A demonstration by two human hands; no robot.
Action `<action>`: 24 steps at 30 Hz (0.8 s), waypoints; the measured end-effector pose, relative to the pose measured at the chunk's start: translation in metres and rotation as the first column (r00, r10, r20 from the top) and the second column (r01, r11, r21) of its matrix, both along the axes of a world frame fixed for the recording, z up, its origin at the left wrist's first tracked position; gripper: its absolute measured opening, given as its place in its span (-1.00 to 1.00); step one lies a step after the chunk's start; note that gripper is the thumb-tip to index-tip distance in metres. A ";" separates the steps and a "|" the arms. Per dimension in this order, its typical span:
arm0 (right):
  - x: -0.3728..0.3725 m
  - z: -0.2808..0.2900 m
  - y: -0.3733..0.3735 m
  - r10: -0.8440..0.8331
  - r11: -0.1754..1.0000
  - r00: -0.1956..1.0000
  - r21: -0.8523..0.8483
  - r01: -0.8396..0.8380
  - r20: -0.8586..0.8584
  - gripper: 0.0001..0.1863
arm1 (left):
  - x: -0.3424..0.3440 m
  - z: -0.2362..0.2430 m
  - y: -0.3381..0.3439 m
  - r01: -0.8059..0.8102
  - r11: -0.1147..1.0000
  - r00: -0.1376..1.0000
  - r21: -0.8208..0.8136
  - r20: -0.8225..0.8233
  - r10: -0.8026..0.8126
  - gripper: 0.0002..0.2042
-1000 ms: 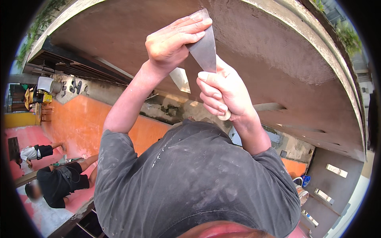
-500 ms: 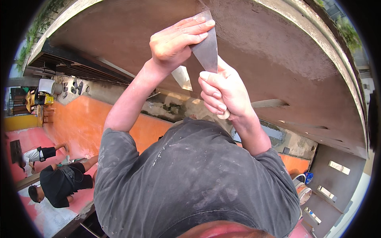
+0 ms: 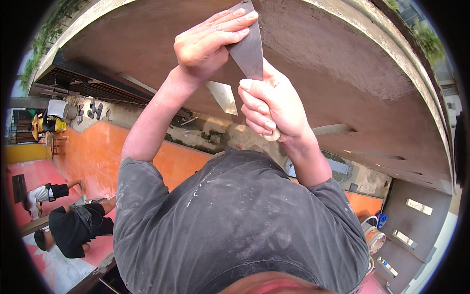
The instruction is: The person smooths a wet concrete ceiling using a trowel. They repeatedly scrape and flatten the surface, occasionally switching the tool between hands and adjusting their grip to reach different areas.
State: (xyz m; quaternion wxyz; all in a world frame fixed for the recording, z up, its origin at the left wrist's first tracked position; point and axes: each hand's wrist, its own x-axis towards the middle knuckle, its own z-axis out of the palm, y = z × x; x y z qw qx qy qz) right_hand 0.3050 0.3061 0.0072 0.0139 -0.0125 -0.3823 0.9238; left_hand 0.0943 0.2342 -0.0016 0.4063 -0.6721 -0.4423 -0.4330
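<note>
A putty knife (image 3: 248, 56) with a broad grey metal blade is held up against the brown plastered wall (image 3: 313, 59). My right hand (image 3: 274, 105) is wrapped around its pale handle, whose rounded end pokes out below the fingers. The fingers of my left hand (image 3: 210, 44) lie stretched out and flat across the upper part of the blade. The blade's far edge is near the top of the picture, close to the wall surface. Both forearms are raised, and white specks mark my dark grey shirt (image 3: 235, 210).
Narrow slots (image 3: 223, 97) pierce the wall. An orange wall (image 3: 98, 149) runs behind me. Two people, one in black (image 3: 73, 230) and one in white (image 3: 39, 195), work at lower left. A bucket (image 3: 374, 240) stands at lower right; footwear (image 3: 95, 110) lies at far left.
Both hands and the putty knife have moved slightly up and to the left along the wall. The grip on the handle stays the same.
</note>
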 end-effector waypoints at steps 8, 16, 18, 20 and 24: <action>0.007 -0.001 0.002 -0.011 1.000 0.999 -0.021 0.011 0.032 -0.44 | 0.006 0.001 0.002 0.036 0.999 0.999 -0.035 0.006 -0.036 -0.82; 0.009 0.000 0.007 0.013 0.997 1.000 -0.081 -0.013 0.007 -0.45 | 0.009 0.009 0.005 0.029 0.998 0.999 -0.050 -0.017 -0.030 -0.80; 0.015 -0.002 0.009 0.030 0.994 0.999 -0.104 -0.028 0.016 -0.47 | 0.010 0.004 0.000 0.026 0.996 0.999 -0.082 -0.029 -0.028 -0.79; 0.007 -0.001 0.006 0.014 0.997 1.000 -0.072 -0.013 0.012 -0.48 | 0.008 0.010 0.003 0.009 0.998 1.000 -0.054 -0.020 -0.010 -0.79; 0.002 0.004 0.007 0.025 0.996 1.000 -0.081 -0.025 -0.007 -0.52 | 0.004 0.014 0.003 -0.016 1.000 1.000 -0.005 -0.016 0.016 -0.82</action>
